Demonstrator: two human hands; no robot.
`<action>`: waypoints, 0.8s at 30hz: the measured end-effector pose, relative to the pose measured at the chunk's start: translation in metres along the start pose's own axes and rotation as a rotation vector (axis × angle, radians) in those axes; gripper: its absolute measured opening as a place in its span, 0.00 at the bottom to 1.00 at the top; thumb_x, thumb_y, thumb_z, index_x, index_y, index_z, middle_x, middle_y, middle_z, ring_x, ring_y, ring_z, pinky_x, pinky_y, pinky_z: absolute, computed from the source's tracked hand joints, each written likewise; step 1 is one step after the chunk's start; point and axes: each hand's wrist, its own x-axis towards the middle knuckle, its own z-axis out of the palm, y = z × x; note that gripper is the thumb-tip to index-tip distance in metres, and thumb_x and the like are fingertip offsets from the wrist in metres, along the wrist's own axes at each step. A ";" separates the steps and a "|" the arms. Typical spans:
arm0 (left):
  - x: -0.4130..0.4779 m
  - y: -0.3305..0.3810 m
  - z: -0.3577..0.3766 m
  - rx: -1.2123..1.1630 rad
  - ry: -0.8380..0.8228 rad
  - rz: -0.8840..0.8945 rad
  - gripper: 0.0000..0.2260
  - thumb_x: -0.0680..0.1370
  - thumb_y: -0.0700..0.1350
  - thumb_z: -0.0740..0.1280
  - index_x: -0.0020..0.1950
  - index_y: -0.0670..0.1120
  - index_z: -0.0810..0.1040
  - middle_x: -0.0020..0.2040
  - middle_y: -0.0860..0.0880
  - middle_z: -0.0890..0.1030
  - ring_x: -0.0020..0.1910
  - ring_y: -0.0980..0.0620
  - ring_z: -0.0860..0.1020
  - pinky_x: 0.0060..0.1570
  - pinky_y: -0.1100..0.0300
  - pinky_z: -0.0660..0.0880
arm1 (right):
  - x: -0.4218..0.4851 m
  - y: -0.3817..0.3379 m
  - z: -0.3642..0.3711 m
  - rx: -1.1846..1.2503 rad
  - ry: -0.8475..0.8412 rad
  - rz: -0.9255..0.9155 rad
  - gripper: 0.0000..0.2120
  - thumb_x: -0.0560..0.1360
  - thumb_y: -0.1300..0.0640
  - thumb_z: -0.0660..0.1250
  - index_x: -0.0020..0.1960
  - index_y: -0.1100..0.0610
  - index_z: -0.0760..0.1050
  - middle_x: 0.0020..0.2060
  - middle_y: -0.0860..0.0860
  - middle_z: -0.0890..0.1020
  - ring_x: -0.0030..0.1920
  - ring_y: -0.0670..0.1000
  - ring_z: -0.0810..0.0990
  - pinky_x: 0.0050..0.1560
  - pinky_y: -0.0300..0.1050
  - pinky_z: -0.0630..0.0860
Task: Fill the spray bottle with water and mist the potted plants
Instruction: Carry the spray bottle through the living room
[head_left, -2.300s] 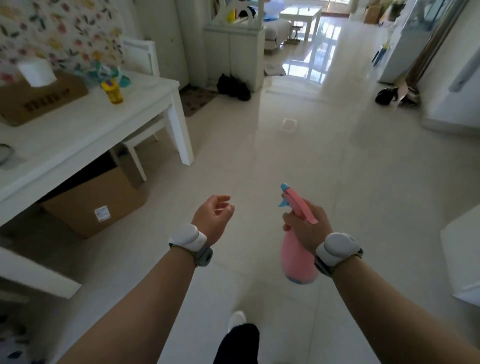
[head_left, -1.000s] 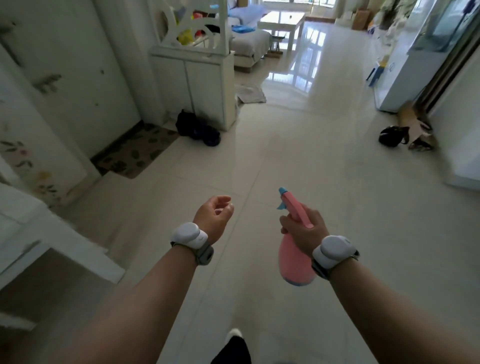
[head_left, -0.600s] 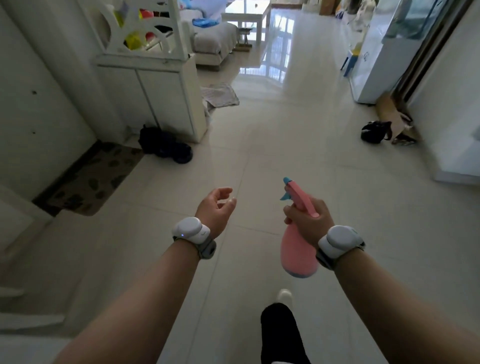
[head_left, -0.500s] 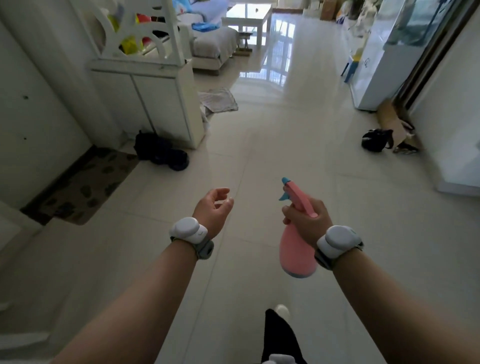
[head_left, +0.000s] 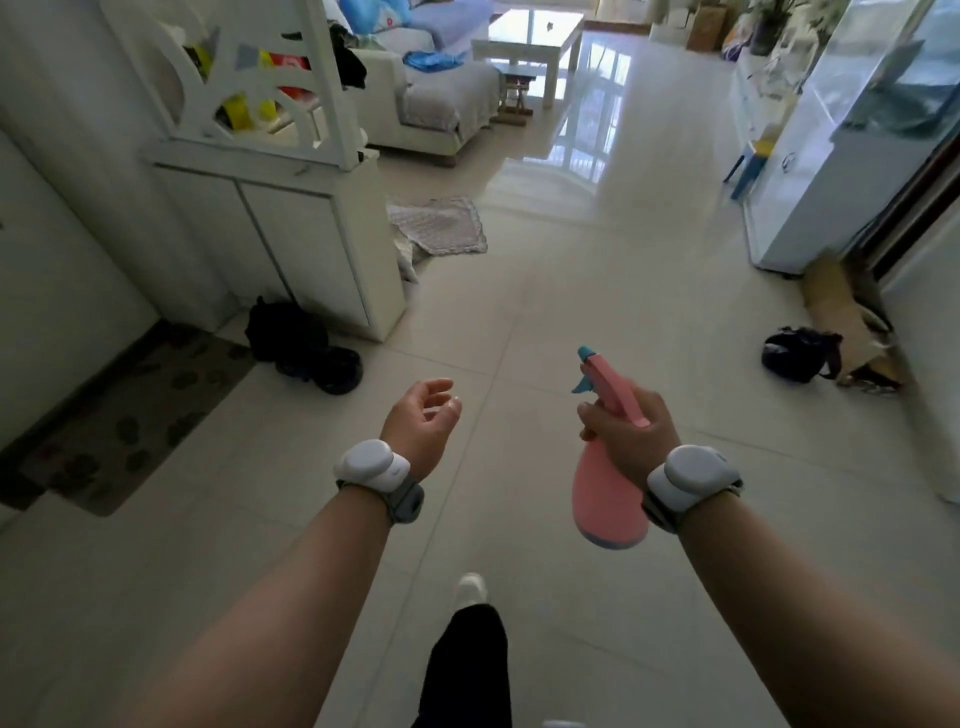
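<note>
1. Fingers (head_left: 597, 418) of the right hand (head_left: 631, 441) wrap round the neck of the spray bottle (head_left: 605, 499), clamped just under its head, at centre right of the frame.
2. Left hand (head_left: 421, 423), at centre, holds nothing; its fingers curl loosely, palm turned inward, well apart from the bottle.
3. No brand, label or writing can be read on the bottle or anywhere else in view.
4. The bottle is smooth pink plastic, flaring from a narrow neck to a wide rounded base with a pale blue rim at the bottom; it hangs tilted, base toward the lower edge of the frame. Its pink head slopes up to a blue nozzle (head_left: 584, 354), with a blue trigger beneath. Whether it holds water cannot be told.
5. Each wrist carries a rounded white pod on a grey strap: left band (head_left: 371, 465), right band (head_left: 691, 475).
6. The floor (head_left: 519, 291) is large glossy pale tiles with thin joints, mirroring window light toward the top centre.
7. At upper left stands a white cabinet (head_left: 291, 244) with flat doors and a curved openwork screen above; dark shoes (head_left: 306, 343) lie at its foot, a patterned brown mat (head_left: 124, 415) at left.
8. A crumpled grey rug (head_left: 441, 226) lies beside the cabinet; a dark bag (head_left: 800, 353) sits at right.
</note>
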 end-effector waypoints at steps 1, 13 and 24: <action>0.032 0.002 0.006 0.005 -0.002 0.004 0.13 0.78 0.43 0.64 0.63 0.44 0.73 0.54 0.47 0.77 0.51 0.50 0.76 0.48 0.61 0.70 | 0.031 0.006 0.002 -0.012 -0.006 -0.001 0.14 0.72 0.66 0.67 0.40 0.46 0.76 0.29 0.52 0.78 0.26 0.42 0.78 0.28 0.29 0.72; 0.359 0.080 0.068 0.065 -0.097 0.070 0.13 0.78 0.42 0.64 0.63 0.43 0.74 0.50 0.48 0.78 0.47 0.53 0.76 0.46 0.64 0.69 | 0.340 0.030 -0.035 -0.014 0.126 0.004 0.09 0.74 0.65 0.67 0.50 0.53 0.78 0.31 0.53 0.79 0.30 0.45 0.80 0.32 0.33 0.75; 0.617 0.148 0.246 0.068 -0.165 0.069 0.13 0.78 0.42 0.65 0.62 0.43 0.75 0.50 0.47 0.78 0.46 0.53 0.76 0.45 0.64 0.70 | 0.613 0.106 -0.136 0.032 0.164 0.030 0.12 0.67 0.60 0.66 0.46 0.45 0.77 0.35 0.64 0.81 0.40 0.58 0.83 0.43 0.49 0.78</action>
